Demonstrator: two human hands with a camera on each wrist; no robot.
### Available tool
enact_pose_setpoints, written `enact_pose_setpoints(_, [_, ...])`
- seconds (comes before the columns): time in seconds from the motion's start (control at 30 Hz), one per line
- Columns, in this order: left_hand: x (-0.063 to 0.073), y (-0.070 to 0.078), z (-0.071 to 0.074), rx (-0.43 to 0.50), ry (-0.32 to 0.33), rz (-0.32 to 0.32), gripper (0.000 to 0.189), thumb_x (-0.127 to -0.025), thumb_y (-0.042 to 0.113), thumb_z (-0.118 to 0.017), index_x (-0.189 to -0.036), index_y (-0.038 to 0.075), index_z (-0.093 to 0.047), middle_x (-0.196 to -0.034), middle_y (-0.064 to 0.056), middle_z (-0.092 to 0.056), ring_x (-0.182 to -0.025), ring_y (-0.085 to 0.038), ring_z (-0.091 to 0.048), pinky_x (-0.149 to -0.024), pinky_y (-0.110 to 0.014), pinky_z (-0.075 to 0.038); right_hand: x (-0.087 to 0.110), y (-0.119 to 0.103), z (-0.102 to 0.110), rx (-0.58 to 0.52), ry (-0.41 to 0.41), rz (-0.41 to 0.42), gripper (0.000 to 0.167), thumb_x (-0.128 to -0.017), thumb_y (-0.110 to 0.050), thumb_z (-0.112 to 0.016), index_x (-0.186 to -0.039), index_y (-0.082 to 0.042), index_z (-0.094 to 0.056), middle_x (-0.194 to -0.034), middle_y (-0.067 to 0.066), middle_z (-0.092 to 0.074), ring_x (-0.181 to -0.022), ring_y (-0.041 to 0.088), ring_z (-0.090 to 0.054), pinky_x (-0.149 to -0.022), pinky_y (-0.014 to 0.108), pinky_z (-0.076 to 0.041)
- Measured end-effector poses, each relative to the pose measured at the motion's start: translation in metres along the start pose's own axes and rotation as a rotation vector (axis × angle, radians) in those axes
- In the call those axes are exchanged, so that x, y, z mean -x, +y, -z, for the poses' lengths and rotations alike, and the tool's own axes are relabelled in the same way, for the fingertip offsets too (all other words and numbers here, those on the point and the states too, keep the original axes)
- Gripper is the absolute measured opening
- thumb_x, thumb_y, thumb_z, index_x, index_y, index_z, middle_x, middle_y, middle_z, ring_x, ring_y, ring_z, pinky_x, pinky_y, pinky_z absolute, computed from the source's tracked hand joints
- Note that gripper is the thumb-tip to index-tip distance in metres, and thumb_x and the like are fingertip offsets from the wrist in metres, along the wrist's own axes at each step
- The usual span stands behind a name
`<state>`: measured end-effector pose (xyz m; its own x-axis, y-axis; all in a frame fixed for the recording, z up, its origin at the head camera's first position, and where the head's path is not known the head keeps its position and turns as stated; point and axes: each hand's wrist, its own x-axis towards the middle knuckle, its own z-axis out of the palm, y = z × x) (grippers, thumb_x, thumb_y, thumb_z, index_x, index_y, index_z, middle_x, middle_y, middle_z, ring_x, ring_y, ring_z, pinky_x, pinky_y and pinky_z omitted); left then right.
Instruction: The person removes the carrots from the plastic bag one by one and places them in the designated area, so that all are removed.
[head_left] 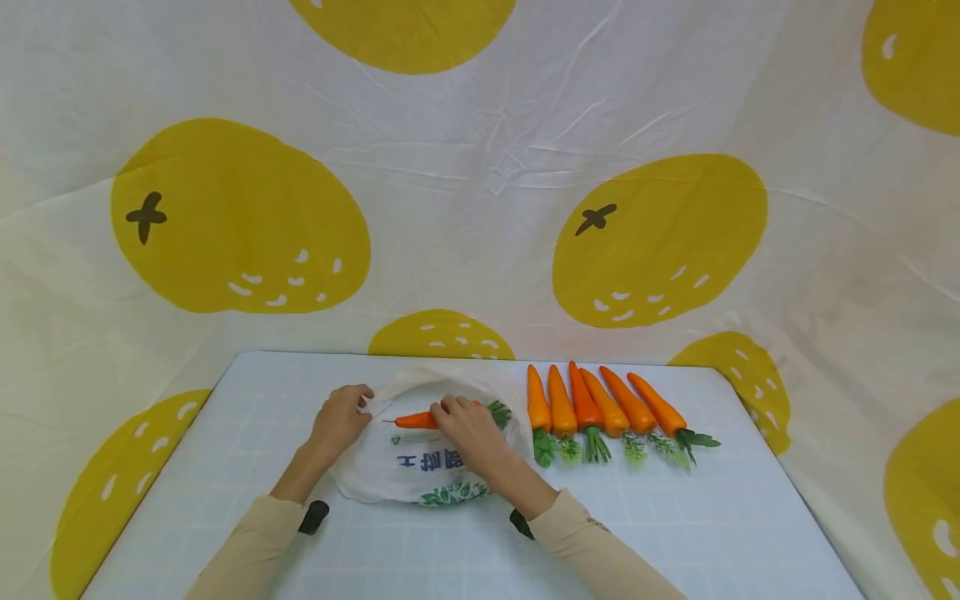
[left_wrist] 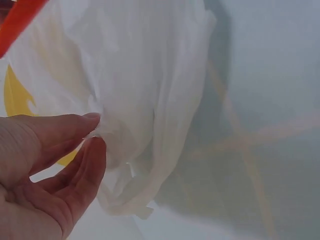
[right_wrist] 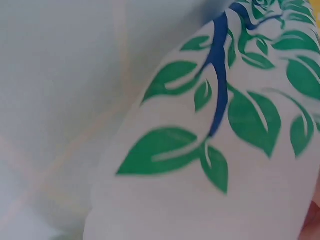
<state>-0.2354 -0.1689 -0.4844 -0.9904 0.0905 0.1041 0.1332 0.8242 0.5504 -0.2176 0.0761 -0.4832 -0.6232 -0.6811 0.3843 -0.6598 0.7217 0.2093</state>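
Note:
A white plastic bag (head_left: 367, 471) with blue lettering and green leaf print lies at the middle of the table. My left hand (head_left: 340, 422) is at its left side; in the left wrist view, the thumb and fingers of that hand (left_wrist: 60, 160) pinch the bag's thin edge (left_wrist: 135, 75). Over the bag, my right hand (head_left: 474, 435) grips an orange carrot (head_left: 415, 421) from above. Its thin tip points left and its green top shows right of the fingers. The right wrist view is mostly filled by the bag's leaf print (right_wrist: 250, 115), with just a sliver of the hand at the edge.
Several carrots (head_left: 562, 408) with green tops lie in a row right of the bag, tips toward the table's back edge. The pale checked table (head_left: 675, 525) meets a hanging cloth (head_left: 465, 208) printed with yellow fruit behind it.

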Motion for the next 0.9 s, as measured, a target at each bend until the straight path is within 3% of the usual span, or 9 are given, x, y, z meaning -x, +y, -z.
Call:
enact_pose_setpoints(0.23, [0.003, -0.009, -0.001, 0.049, 0.043, -0.020, 0.021, -0.085, -0.011, -0.070, -0.106, -0.010, -0.068, -0.089, -0.019, -0.067, -0.081, -0.032, -0.067, -0.073, -0.048, -0.056, -0.003, 0.004, 0.016, -0.168, 0.073, -0.025, 0.031, -0.090, -0.018, -0.081, -0.115, -0.009, -0.065, -0.104, 0.005, -0.067, -0.087, 0.017, -0.066, -0.077, 0.025, -0.057])
enact_pose_setpoints(0.37, [0.003, -0.011, -0.002, 0.064, 0.042, -0.008, 0.021, -0.086, -0.010, -0.070, -0.106, -0.010, -0.068, -0.087, -0.017, -0.066, -0.079, -0.030, -0.065, -0.073, -0.047, -0.056, -0.005, 0.007, 0.023, -0.282, 0.112, -0.084, 0.036, -0.087, -0.021, -0.083, -0.118, -0.009, -0.068, -0.104, 0.005, -0.069, -0.086, 0.017, -0.068, -0.080, 0.026, -0.058])
enact_pose_setpoints(0.57, [0.002, -0.013, -0.005, 0.100, 0.062, -0.005, 0.019, -0.086, -0.011, -0.070, -0.105, -0.009, -0.068, -0.086, -0.016, -0.066, -0.078, -0.029, -0.064, -0.073, -0.045, -0.056, -0.004, 0.019, 0.030, -0.548, 0.181, -0.179, 0.042, -0.085, -0.020, -0.085, -0.120, -0.004, -0.070, -0.105, 0.009, -0.071, -0.086, 0.021, -0.069, -0.081, 0.032, -0.060])
enact_pose_setpoints(0.8, [0.003, -0.015, -0.004, 0.112, 0.086, -0.011, 0.018, -0.086, -0.011, -0.070, -0.104, -0.009, -0.068, -0.086, -0.017, -0.066, -0.080, -0.030, -0.065, -0.073, -0.046, -0.055, -0.002, 0.035, 0.041, -0.940, 0.166, -0.341, 0.041, -0.087, -0.014, -0.083, -0.122, 0.001, -0.068, -0.109, 0.014, -0.073, -0.095, 0.026, -0.072, -0.082, 0.041, -0.061])
enact_pose_setpoints(0.9, [0.002, -0.016, -0.005, 0.106, 0.089, -0.002, 0.018, -0.087, -0.010, -0.070, -0.104, -0.008, -0.068, -0.087, -0.017, -0.066, -0.081, -0.031, -0.065, -0.075, -0.047, -0.055, 0.000, 0.041, 0.044, -1.056, 0.166, -0.432, 0.040, -0.087, -0.015, -0.083, -0.121, -0.001, -0.070, -0.108, 0.014, -0.074, -0.096, 0.029, -0.073, -0.082, 0.039, -0.061])
